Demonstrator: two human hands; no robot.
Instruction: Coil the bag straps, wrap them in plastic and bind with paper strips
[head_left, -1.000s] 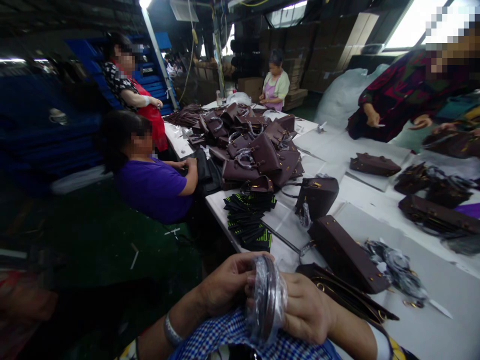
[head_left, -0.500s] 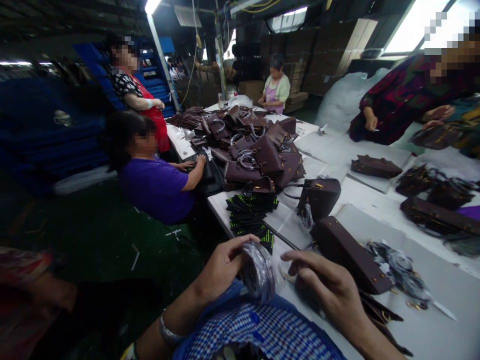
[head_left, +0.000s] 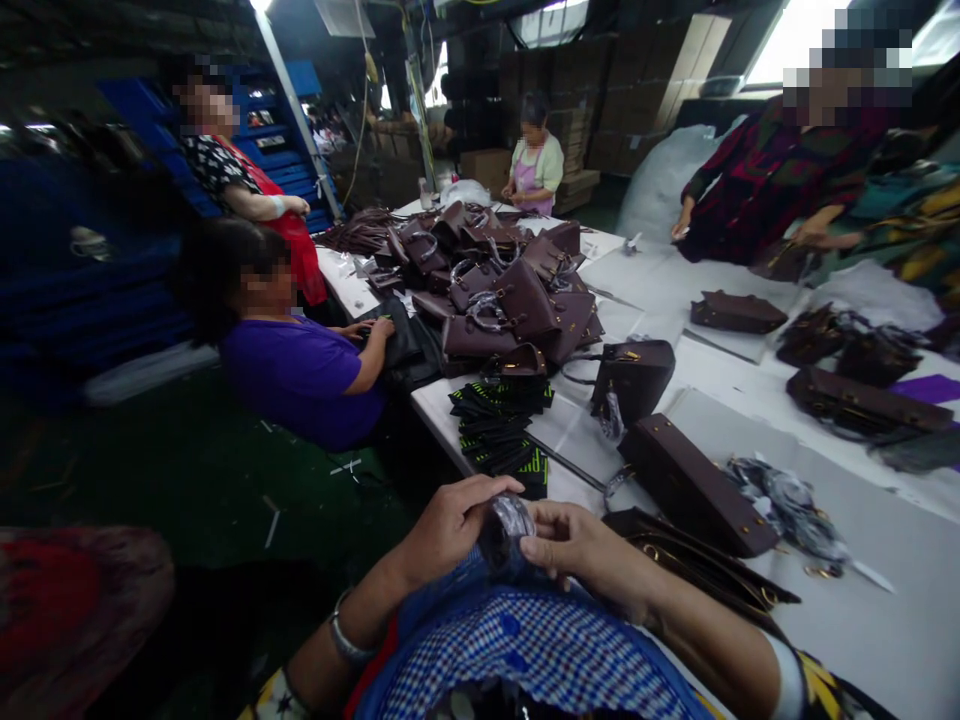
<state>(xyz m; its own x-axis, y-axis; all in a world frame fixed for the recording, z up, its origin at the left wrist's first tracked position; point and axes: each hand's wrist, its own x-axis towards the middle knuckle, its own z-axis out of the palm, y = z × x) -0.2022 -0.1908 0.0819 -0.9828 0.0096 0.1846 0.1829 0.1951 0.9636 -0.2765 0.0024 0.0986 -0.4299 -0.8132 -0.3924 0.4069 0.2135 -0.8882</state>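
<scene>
Clock directions taken from the coil (head_left: 504,527), 12 being straight ahead. The wrapped coil is held in front of my checked apron (head_left: 540,640), at the near edge of the table (head_left: 900,650). My left hand (head_left: 442,535) curls round it from 9, fingers bent over its top; my right hand (head_left: 581,550) pinches it from 3, thumb and fingers drawn in.

Surface: table pale, partly covered with grey sheeting. At 12, black pouches (head_left: 499,430) with green lettering fanned in a pile; beyond, a heap of brown bags (head_left: 517,310). Between 1 and 2, one bag (head_left: 637,380) upright. Towards 3, another tipped over, then wrapped straps (head_left: 791,505) in a tangle.

Room: dim, green floor (head_left: 225,480) with scraps at 10. Lamp (head_left: 261,5) at 11. Cartons (head_left: 637,90) stacked between 12 and 1. Co-workers: purple shirt (head_left: 300,380) at 10, red apron (head_left: 296,250) between 10 and 11, pink apron (head_left: 535,185) at 12, dark plaid (head_left: 787,190) between 1 and 2.
</scene>
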